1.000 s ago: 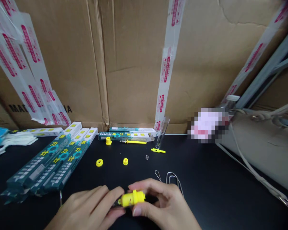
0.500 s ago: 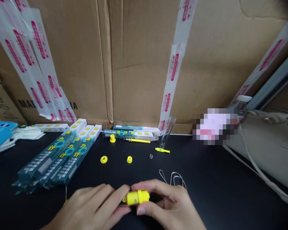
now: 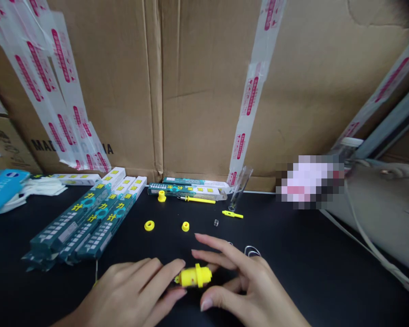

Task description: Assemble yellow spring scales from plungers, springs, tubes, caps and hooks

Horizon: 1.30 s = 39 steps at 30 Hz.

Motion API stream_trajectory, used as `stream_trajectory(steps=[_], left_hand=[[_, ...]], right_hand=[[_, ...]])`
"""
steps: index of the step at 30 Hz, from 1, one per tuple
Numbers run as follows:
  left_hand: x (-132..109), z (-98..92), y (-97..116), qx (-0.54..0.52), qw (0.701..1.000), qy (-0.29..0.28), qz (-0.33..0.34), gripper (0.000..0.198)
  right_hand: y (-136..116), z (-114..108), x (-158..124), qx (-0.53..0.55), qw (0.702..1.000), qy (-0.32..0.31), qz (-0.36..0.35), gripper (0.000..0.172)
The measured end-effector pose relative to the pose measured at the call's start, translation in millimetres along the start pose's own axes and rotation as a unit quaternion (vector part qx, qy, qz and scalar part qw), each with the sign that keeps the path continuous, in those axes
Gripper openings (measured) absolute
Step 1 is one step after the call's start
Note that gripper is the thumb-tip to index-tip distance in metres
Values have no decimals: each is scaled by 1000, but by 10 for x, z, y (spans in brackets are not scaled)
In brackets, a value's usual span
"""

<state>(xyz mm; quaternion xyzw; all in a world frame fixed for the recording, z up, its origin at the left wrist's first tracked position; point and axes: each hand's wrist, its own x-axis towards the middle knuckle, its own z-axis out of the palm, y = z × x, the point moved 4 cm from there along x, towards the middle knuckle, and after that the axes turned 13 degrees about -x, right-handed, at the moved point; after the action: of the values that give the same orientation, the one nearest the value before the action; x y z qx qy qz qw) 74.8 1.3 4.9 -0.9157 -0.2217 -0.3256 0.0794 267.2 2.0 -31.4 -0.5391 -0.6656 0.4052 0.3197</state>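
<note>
The **yellow plastic cylinder** (image 3: pixel 193 275), fitted with a raised central flange, lies horizontally at the front of the **black work surface** (image 3: pixel 293 272).

**Hand state:** The **left hand** (image 3: pixel 129 290) is to the left of the cylinder. Its **fingertips** (image 3: pixel 179 263) are at the cylinder's left end, but whether they are grasping it cannot be determined. The **right hand** (image 3: pixel 248 277) is released, with its **fingers** (image 3: pixel 213 256) spread and raised just beyond the cylinder's right end. Its **thumb** (image 3: pixel 207 304) is just in front of the cylinder.

**Items beyond the cylinder:** Directly behind it is a **small yellow collar** (image 3: pixel 185 226). To the rear left are a **yellow ring** (image 3: pixel 149 225) and a **yellow flanged cap** (image 3: pixel 162 196). A **yellow pin** (image 3: pixel 196 200) lies farther back. To the rear right are a **small metal coil spring** (image 3: pixel 216 222), a **yellow-green plastic piece** (image 3: pixel 232 214), and a **clear tube** (image 3: pixel 240 188), which leans against the **cardboard wall** (image 3: pixel 197 91). **Wire loops** (image 3: pixel 252 250) lie behind the right hand.

**Items to the left:** Three **teal-and-white boxes** (image 3: pixel 82 218) lie side by side, angled toward the wall. A **blue package** (image 3: pixel 2 188) is farther left.

**Items to the right:** A **beige bag** (image 3: pixel 378 213) is at the far right.
</note>
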Motion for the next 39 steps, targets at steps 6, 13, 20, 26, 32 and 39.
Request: stream_trajectory(steps=[6, 13, 20, 26, 32, 39], left_hand=[[13, 8, -13, -5, 1000, -27, 4, 52], [-68, 2, -32, -23, 999, -32, 11, 47], [-37, 3, -49, -23, 999, -35, -13, 50], [-4, 10, -35, -14, 999, 19, -36, 46], [-29, 50, -58, -2, 999, 24, -46, 42], [-49, 56, -60, -2, 999, 24, -42, 39]], right_hand=[[-33, -25, -4, -13, 999, 10, -33, 21], [25, 23, 4, 22, 1000, 10, -18, 21], [-65, -25, -2, -44, 999, -22, -11, 34], [-14, -712, 152, -225, 974, 6, -7, 18], [287, -1105, 276, -341, 940, 7, -14, 20], [284, -1035, 240, -309, 951, -31, -7, 15]])
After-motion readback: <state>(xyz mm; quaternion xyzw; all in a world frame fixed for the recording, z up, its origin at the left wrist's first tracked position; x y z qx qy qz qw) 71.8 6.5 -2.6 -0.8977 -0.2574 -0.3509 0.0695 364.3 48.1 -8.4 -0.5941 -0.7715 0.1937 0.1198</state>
